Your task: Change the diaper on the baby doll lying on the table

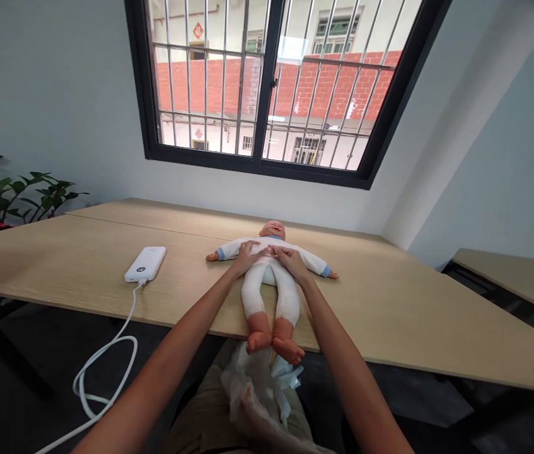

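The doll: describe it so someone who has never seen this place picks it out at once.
Below the barred window stands a wooden table. Near the middle of its front edge the doll lies on its back, the person's left hand and right hand on its torso. Blue cuffs, a head and bare feet set it apart from the white power bank to the person's left.

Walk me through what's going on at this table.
A person has both hands on a baby doll that lies on its back on the table, feet reaching past the near edge. The left hand and right hand meet at the front of its white top; what the fingertips grip is too small to tell. Crumpled, see-through plastic lies in the person's lap. A white power bank with a cable plugged in sits off to the left.
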Demonstrator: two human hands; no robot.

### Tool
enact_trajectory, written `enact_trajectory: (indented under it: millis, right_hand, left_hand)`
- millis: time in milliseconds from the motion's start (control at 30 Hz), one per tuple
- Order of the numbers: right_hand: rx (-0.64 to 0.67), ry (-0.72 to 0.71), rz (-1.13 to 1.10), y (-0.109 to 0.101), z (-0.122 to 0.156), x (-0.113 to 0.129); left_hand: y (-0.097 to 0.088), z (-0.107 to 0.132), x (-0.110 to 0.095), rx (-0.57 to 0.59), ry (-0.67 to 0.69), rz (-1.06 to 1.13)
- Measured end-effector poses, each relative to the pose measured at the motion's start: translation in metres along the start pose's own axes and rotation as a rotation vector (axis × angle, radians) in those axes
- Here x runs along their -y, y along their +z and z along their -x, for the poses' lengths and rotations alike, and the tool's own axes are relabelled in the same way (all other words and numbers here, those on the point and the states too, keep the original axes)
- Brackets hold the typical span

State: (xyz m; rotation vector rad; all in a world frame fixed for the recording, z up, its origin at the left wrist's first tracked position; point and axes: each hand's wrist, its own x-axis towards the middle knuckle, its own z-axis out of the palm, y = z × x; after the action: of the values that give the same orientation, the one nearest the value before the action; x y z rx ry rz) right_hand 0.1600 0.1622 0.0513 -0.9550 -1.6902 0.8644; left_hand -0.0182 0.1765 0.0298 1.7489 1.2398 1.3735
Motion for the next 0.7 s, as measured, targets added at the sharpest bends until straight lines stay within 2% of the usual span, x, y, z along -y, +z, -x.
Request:
enact_trajectory:
  millis: [100,167,267,333,367,433,500,533,600,700]
  right_hand:
    - [-0.167,-0.063,-0.016,-0.008,0.028,0.022]
    - [-0.19,-0.102,0.068,-0.016,0.066,0.044]
    - [-0.111,-0.121,0.269,-0.028,0.137,0.074]
    - [0.03,-0.013,0.393,-0.037,0.18,0.08]
    - [0.154,0.098,0.435,-0.041,0.199,0.078]
    - [0.49,0.348,0.433,-0.045,0.229,0.061]
    - [0.783,0.55,0.359,-0.041,0.25,0.035]
    - [0.861,0.598,0.321,-0.036,0.258,0.022]
    - [0.953,0.6,0.251,-0.022,0.269,-0.001]
    - [0.928,0.628,0.14,0.0,0.278,-0.016]
  left_hand:
    - [-0.012,0.025,-0.028,-0.091,0.06,0.008]
    - [-0.025,0.061,-0.046,-0.072,0.197,-0.002]
    - [-0.043,0.134,-0.061,0.016,0.312,-0.101]
    - [-0.051,0.185,-0.06,0.085,0.312,-0.178]
    - [-0.053,0.207,-0.056,0.096,0.291,-0.189]
    - [-0.053,0.244,-0.046,0.129,0.22,-0.181]
    - [-0.05,0.268,-0.036,0.273,0.139,-0.144]
    - [-0.048,0.276,-0.032,0.365,0.089,-0.133]
    - [-0.044,0.285,-0.027,0.563,0.011,-0.139]
    - [-0.041,0.287,-0.026,0.807,0.029,-0.179]
